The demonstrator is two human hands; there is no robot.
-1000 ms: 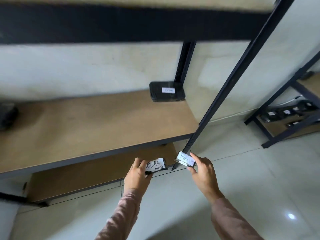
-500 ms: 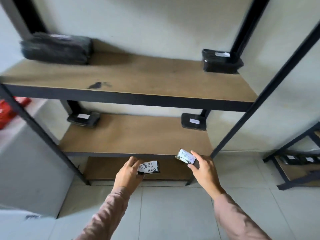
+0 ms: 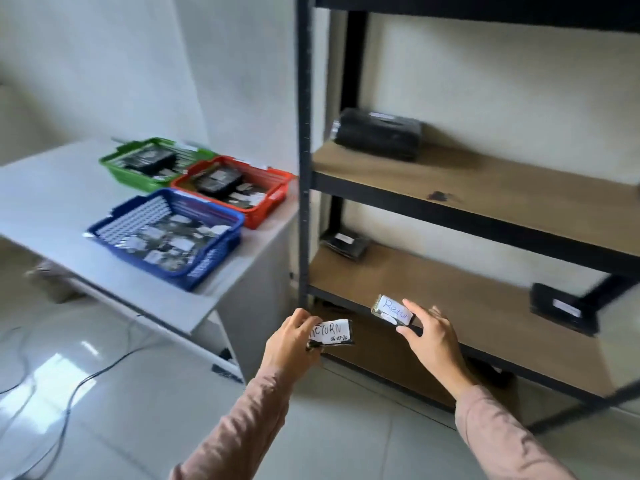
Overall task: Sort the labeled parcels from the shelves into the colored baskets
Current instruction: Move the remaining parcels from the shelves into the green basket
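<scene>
My left hand [image 3: 289,344] grips a small black parcel [image 3: 333,333] whose white label reads "RETURN". In my right hand [image 3: 431,336] is a second small parcel [image 3: 393,310] labelled "Retur". Both are held in front of the lower shelf [image 3: 467,317] of the black metal rack. On the white table to the left stand a blue basket [image 3: 221,254], a red basket [image 3: 270,206] and a green basket [image 3: 117,168], each with parcels inside. More black parcels lie on the shelves: a large one [image 3: 379,138] on the upper board, and two [image 3: 344,244] [image 3: 562,311] on the lower board.
The rack's black upright post [image 3: 305,168] stands between the table [image 3: 52,199] and the shelves. Cables [image 3: 69,386] run across the tiled floor under the table. A white wall lies behind everything.
The view has swung left, bringing the table and the three baskets into sight. Both hands still hold their parcels and have kept the same pose.
</scene>
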